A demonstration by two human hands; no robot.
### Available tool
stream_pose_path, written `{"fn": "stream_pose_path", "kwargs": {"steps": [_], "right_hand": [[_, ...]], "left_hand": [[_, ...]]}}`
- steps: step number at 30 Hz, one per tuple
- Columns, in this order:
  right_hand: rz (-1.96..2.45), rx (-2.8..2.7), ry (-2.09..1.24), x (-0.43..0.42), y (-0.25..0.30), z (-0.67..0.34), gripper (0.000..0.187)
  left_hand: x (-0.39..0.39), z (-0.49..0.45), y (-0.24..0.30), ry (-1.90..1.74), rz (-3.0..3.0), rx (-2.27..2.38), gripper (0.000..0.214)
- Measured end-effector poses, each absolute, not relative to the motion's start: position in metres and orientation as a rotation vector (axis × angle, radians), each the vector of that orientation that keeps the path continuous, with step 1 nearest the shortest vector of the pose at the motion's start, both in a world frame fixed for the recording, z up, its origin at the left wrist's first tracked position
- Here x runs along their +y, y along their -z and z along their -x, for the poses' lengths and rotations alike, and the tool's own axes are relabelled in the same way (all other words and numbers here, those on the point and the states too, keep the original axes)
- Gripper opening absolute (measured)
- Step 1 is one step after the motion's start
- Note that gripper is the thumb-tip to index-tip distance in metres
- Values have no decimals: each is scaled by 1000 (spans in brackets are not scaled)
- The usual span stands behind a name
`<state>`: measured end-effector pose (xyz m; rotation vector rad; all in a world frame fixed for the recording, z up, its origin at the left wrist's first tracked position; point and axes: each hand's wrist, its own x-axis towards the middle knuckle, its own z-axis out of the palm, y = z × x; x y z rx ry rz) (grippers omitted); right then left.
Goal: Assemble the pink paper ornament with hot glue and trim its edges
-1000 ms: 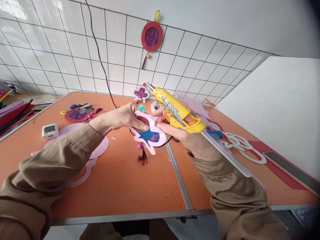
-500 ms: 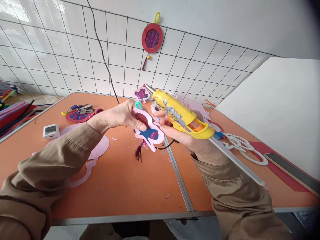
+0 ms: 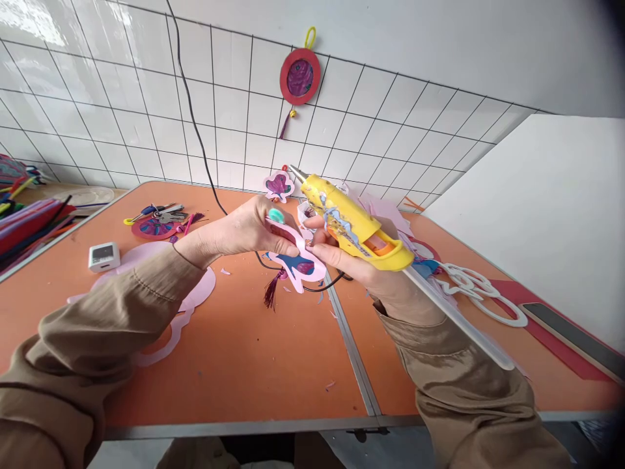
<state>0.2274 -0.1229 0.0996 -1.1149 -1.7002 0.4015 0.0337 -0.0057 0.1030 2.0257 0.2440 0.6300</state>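
Note:
My left hand (image 3: 244, 229) pinches a pink paper ornament (image 3: 299, 264) with a blue and purple centre, a teal loop on top and a dark red tassel (image 3: 271, 293) hanging below. My right hand (image 3: 364, 268) grips a yellow glue gun (image 3: 354, 221), its metal nozzle pointing up and left and a clear glue stick (image 3: 459, 319) sticking out the back. The right fingertips also touch the ornament's edge. Both hands hover above the orange table (image 3: 234, 352).
A red round ornament (image 3: 299, 76) hangs on the tiled wall. Keys (image 3: 156, 213), a small white device (image 3: 104, 256) and pink paper offcuts (image 3: 190, 293) lie at left. White cutouts (image 3: 481, 290) and red paper lie at right. A black cable (image 3: 195, 130) runs up the wall.
The ornament has tilted flatter and dropped slightly between my hands. The glue gun has stayed nearly in place, and the camera shifted a little.

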Motion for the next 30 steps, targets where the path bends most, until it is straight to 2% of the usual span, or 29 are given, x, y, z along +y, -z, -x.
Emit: {"fn": "stream_pose_path", "kwargs": {"steps": [3, 7, 11, 18, 24, 30], "right_hand": [[1103, -1713, -426, -120, -96, -228, 20], [1089, -1741, -438, -118, -95, -228, 9], [1114, -1780, -416, -118, -96, -228, 19], [1150, -1793, -399, -117, -97, -229, 20], [1132, -1779, -439, -115, -96, -229, 24], [1102, -1786, -441, -115, -96, -229, 21]], "left_hand": [[-6, -35, -102, -574, -2004, 222, 29], [-4, -37, -96, -580, -1975, 230, 28], [-5, -38, -94, -568, -1932, 207, 20], [-4, -37, -94, -532, -1888, 237, 26], [-5, -36, -96, -487, -1906, 214, 20], [-5, -31, -106, -515, -1927, 201, 19]]}}
